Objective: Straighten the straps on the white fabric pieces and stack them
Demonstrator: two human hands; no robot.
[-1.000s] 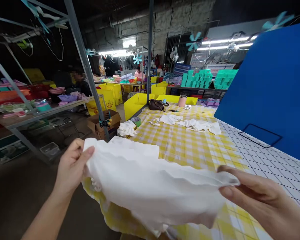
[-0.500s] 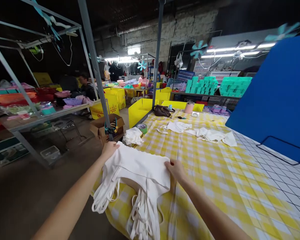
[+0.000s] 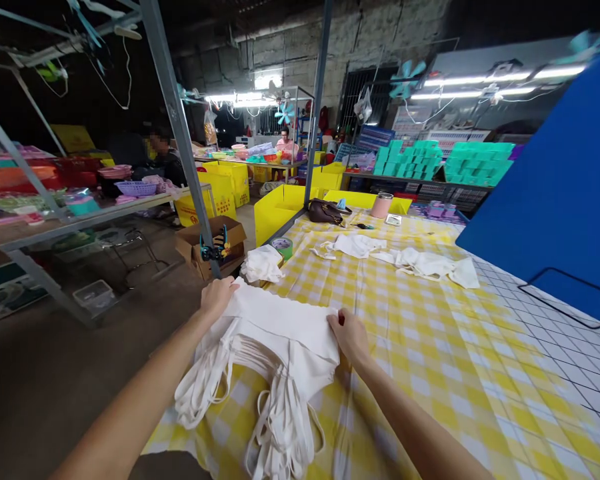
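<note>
A stack of white strappy garments [image 3: 280,320] is stretched flat between my two hands at the near left corner of the table. Several layers of cloth show along its curved edge, and bunches of thin white straps [image 3: 283,413] hang toward me. My left hand [image 3: 219,298] is closed on the stack's far left corner. At the far right corner, my right hand [image 3: 349,333] pinches the cloth. Just beyond my left hand lies a crumpled white cloth bundle [image 3: 263,264], beside a green roll of tape [image 3: 283,248].
A yellow checked cloth [image 3: 405,347] covers the table. Farther back lie loose white garments [image 3: 430,263], a brown bag [image 3: 325,211] and a pink cup [image 3: 381,205]. A metal post [image 3: 180,127] rises at the left edge; a blue panel [image 3: 555,180] stands right. People sit at other tables.
The stack has settled lower onto the table, its straps shifting slightly left. Both hands keep their hold on the corners. The camera view has shifted a little.
</note>
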